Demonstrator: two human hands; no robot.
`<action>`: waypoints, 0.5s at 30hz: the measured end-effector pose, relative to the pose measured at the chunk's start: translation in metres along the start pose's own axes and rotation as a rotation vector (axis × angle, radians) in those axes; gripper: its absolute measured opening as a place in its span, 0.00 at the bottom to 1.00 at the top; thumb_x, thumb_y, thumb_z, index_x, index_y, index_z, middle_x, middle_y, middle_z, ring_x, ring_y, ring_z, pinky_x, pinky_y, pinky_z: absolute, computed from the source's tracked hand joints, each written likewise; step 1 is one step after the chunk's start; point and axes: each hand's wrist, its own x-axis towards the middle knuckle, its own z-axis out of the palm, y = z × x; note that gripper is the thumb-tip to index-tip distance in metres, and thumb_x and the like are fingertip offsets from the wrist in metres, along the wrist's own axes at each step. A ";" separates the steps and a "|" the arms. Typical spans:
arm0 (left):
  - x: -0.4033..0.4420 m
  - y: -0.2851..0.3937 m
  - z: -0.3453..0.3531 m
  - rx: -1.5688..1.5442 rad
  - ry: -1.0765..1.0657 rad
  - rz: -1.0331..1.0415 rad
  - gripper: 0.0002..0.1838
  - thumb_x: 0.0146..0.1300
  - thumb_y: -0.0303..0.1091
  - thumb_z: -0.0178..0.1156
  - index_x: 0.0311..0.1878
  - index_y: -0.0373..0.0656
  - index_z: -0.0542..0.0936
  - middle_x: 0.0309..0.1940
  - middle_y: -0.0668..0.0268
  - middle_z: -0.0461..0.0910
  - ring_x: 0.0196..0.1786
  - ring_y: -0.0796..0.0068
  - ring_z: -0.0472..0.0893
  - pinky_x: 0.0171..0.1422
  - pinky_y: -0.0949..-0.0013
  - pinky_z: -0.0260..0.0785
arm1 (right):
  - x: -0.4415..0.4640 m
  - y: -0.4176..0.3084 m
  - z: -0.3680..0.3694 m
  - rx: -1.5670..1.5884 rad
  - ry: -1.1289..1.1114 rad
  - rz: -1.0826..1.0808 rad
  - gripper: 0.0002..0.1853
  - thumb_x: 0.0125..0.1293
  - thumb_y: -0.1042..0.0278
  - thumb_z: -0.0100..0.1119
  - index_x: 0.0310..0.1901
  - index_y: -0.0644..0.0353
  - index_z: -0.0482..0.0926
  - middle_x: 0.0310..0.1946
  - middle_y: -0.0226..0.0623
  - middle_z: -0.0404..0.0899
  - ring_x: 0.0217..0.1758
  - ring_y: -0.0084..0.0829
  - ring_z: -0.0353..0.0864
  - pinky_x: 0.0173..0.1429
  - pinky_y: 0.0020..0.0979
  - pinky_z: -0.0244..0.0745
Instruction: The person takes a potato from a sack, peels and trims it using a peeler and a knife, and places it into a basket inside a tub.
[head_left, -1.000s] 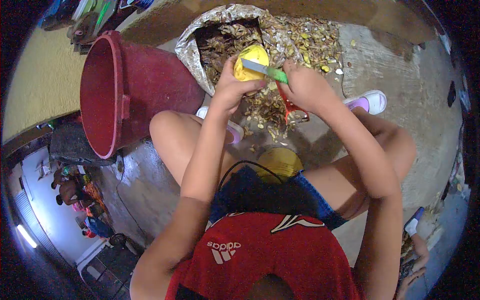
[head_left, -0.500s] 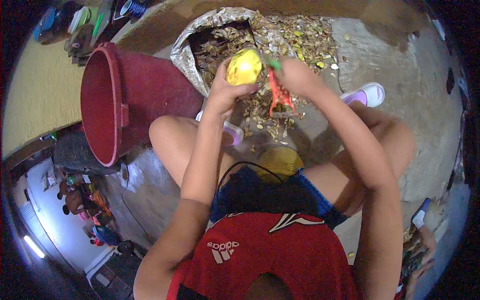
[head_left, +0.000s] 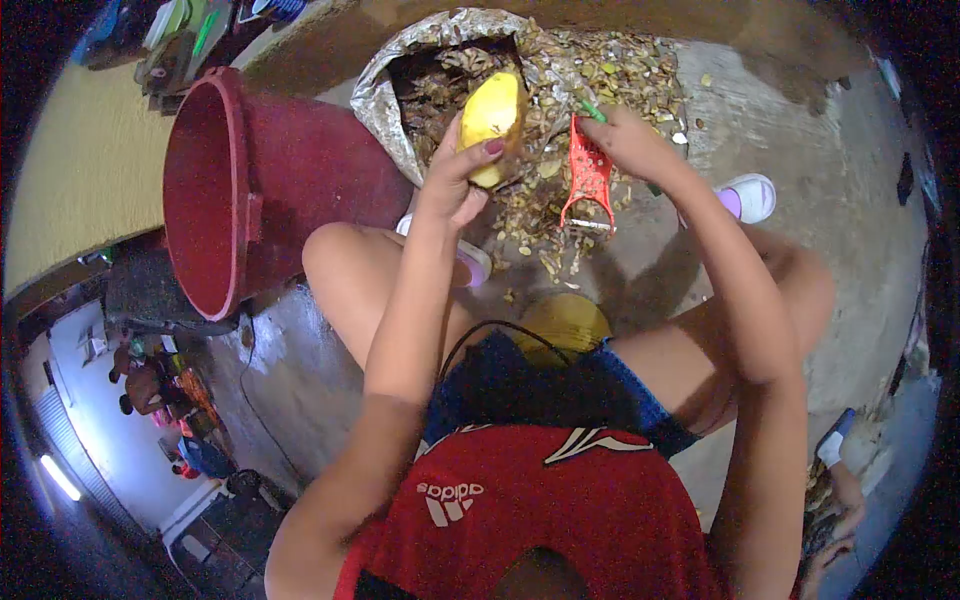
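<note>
My left hand [head_left: 452, 190] is closed round a yellow, oblong mango [head_left: 491, 112], mostly peeled, with darker patches of skin along its side. It holds the fruit upright in front of the mouth of a sack [head_left: 380, 95] of brown peelings. To the right, my right hand [head_left: 634, 145] grips an orange-red peeler [head_left: 590, 172] with holes in its body and the metal blade pointing down towards me. A slim green piece [head_left: 593, 110] sticks out beside the fingers; its kind I cannot make out. The peeler is apart from the mango.
A large dark red bin [head_left: 300, 180] lies tipped on the left. Peelings [head_left: 545, 215] are strewn over the concrete floor. Between my legs stands a yellow container [head_left: 560, 325]. Other people [head_left: 150, 385] sit far left, and another person's arm [head_left: 845, 490] shows at lower right.
The peeler has come away from the mango, moving right and turning its holed face towards me. My left hand has tilted the mango more upright.
</note>
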 end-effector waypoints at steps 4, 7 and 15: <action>-0.001 0.000 0.007 -0.100 -0.020 -0.087 0.30 0.49 0.25 0.62 0.57 0.38 0.64 0.50 0.61 0.72 0.51 0.69 0.74 0.57 0.67 0.67 | -0.011 -0.008 0.002 -0.045 0.080 -0.182 0.16 0.60 0.59 0.48 0.32 0.67 0.69 0.26 0.53 0.73 0.34 0.50 0.74 0.39 0.43 0.66; 0.004 -0.008 0.003 -0.004 -0.053 -0.079 0.29 0.48 0.25 0.63 0.56 0.38 0.65 0.48 0.62 0.73 0.49 0.70 0.75 0.54 0.67 0.69 | -0.014 -0.010 0.008 -0.117 0.083 -0.209 0.13 0.60 0.63 0.48 0.34 0.67 0.67 0.28 0.55 0.73 0.36 0.53 0.73 0.40 0.44 0.66; -0.003 -0.008 0.021 0.544 0.033 -0.012 0.35 0.37 0.24 0.71 0.51 0.37 0.66 0.42 0.66 0.73 0.43 0.75 0.75 0.49 0.70 0.70 | -0.022 -0.017 0.016 -0.316 0.133 -0.270 0.12 0.56 0.67 0.50 0.36 0.67 0.65 0.29 0.55 0.74 0.34 0.54 0.74 0.42 0.47 0.69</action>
